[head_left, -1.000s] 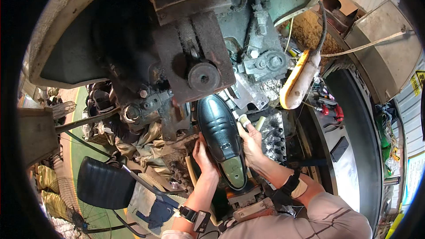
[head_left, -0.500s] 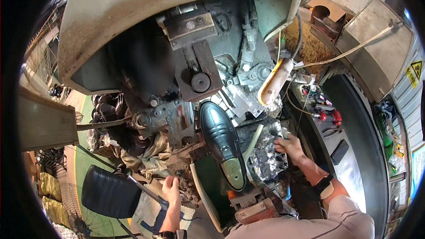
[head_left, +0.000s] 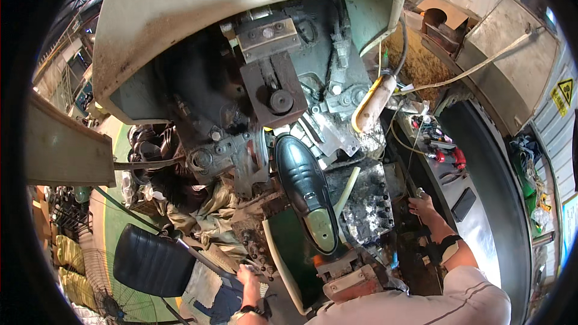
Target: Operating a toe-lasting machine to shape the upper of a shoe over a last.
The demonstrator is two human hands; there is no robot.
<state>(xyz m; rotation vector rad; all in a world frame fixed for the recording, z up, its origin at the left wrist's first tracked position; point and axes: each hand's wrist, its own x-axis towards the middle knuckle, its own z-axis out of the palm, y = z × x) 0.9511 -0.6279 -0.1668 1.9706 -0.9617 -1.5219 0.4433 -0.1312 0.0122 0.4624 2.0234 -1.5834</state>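
Note:
A glossy black leather slip-on shoe (head_left: 301, 174) with a pale green insole sits in the machine, its toe under the metal head and its heel toward me. My right hand (head_left: 423, 206) is beside the machine's right side, fingers curled at a small pale knob-like end that I cannot make out. Low on the left, my left hand (head_left: 247, 278) is closed near a small greyish piece, too small to name, beside the chair's armrest and a dark blue cloth (head_left: 220, 304). Neither hand touches the shoe.
The machine's cream hood (head_left: 253, 0) arches over the work. A lamp-like fixture (head_left: 374, 103) hangs at its right. Beyond my right hand, a metal bench (head_left: 463, 229) bears a red tool (head_left: 451, 157) and a black phone-like slab (head_left: 463, 204). A black chair (head_left: 150, 260) stands left.
My right hand has moved right, away from the dark plate beside the shoe. My left hand has moved down and slightly right. The shoe stays in the machine while the view shifts a little.

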